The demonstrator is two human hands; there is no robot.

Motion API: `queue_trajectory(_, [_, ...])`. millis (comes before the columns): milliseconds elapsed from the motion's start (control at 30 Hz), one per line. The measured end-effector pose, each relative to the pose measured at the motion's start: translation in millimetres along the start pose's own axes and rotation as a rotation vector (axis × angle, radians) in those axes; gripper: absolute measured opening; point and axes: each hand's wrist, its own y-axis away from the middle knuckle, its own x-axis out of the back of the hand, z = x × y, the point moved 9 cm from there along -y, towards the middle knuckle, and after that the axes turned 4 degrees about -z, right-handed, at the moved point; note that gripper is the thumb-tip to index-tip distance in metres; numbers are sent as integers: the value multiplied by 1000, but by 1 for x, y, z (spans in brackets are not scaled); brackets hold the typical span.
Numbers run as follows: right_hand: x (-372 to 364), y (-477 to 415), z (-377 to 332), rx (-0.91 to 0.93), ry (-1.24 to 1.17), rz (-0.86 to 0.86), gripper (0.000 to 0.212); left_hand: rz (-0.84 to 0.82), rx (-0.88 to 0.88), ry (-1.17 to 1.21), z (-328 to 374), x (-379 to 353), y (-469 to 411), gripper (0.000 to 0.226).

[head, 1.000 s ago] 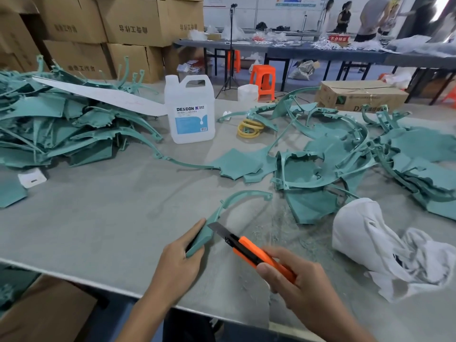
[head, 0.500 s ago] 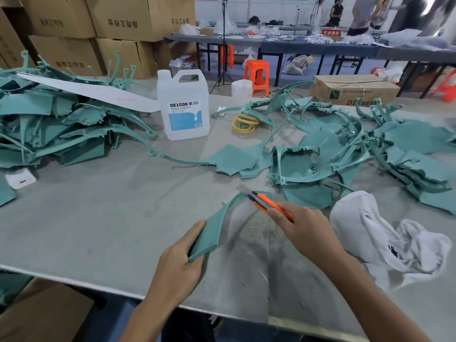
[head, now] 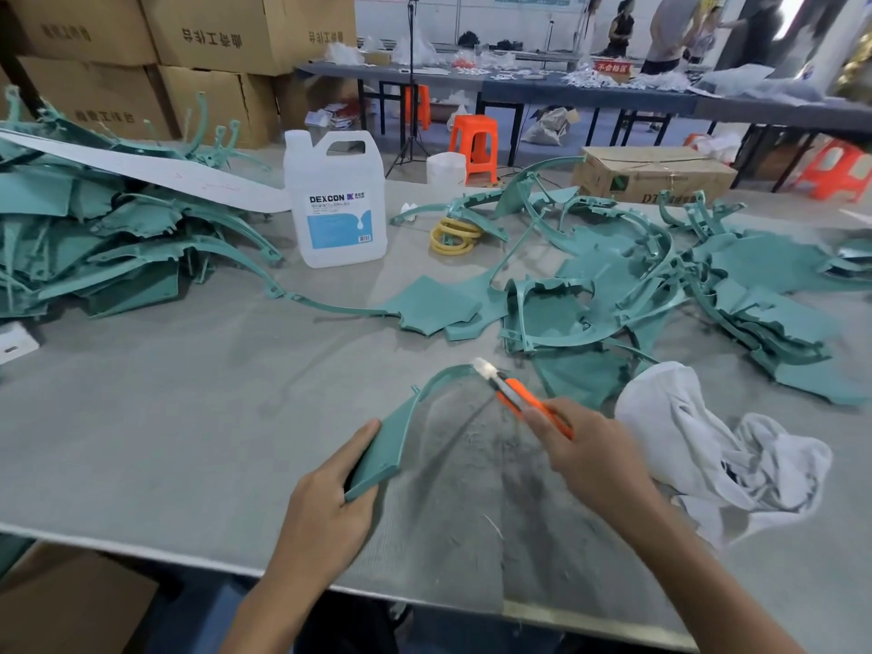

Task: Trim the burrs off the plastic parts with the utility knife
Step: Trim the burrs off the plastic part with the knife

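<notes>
A curved teal plastic part [head: 401, 429] lies on the grey table [head: 188, 417] in front of me. My left hand [head: 325, 507] grips its wide near end, thumb along the left edge. In my right hand [head: 590, 457] I hold an orange utility knife [head: 528, 401]; its blade tip sits at the far, narrow end of the part's arc. Plastic shavings lie on the table between my hands.
Teal parts are piled at the left [head: 94, 238] and spread across the right [head: 660, 295]. A white DEXCON jug [head: 337, 205] and yellow rings [head: 453, 236] stand behind. A white cloth [head: 708, 446] lies to the right of my right hand. People stand at far tables.
The knife has travelled along the part's curve from the near end by my left hand to the far tip. My left hand kept its hold.
</notes>
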Motion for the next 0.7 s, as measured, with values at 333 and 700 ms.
queue_trajectory(333, [-10, 5, -18, 12, -40, -39, 32, -10, 8, 19, 1, 1, 1, 61])
queue_trajectory(700, [23, -71, 21, 129, -114, 43, 19, 11, -15, 45, -3, 1, 1, 65])
